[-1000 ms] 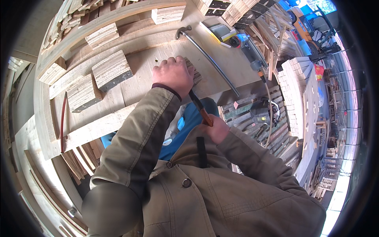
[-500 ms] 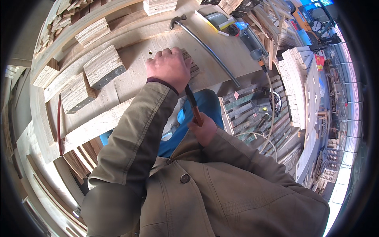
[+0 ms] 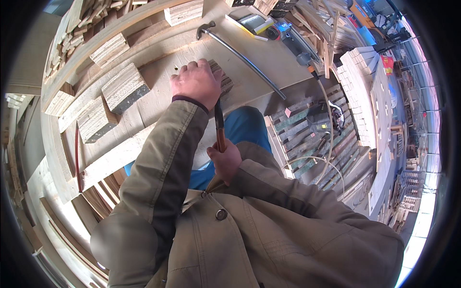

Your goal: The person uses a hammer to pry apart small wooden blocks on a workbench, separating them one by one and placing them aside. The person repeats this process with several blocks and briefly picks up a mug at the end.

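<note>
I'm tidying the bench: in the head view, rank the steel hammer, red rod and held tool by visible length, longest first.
1. Steel hammer
2. Red rod
3. Held tool, partly covered, so its full length is unsure

Holding a wood block (image 3: 224, 79) on the counter (image 3: 158, 93) with the left grip (image 3: 196, 84), clutching a brown-handled tool (image 3: 220, 136) in the right grip (image 3: 226, 162), pointing its black end toward the block. Facing a claw hammer (image 3: 249, 63) lying just beyond, two pale blocks (image 3: 124, 86) to the left and a thin red rod (image 3: 77, 158) beside them.
</note>
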Tool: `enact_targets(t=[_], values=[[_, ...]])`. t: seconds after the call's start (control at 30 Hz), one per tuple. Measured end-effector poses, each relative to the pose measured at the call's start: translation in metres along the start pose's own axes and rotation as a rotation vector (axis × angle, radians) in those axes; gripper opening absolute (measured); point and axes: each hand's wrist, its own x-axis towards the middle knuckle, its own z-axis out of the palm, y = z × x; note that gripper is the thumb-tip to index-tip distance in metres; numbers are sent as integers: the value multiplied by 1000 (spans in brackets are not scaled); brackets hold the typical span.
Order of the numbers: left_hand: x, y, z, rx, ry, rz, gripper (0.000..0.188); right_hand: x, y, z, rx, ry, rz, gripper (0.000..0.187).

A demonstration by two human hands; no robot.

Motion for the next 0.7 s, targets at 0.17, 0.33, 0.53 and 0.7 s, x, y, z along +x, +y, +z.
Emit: enact_targets(t=[0.17, 0.33, 0.53, 0.7], values=[[2, -1, -4, 14, -21, -23, 52, 10, 1, -15, -69, -52, -136, 18], [6, -10, -11, -43, -88, -1, 61, 21, -1, -40, -198, -110, -174, 23], [0, -28, -11, -90, -89, -82, 64, 29, -1, -51, -241, -129, -197, 32], [-5, -30, -5, -115, -28, -65, 63, 27, -9, -72, -355, -112, -242, 37]])
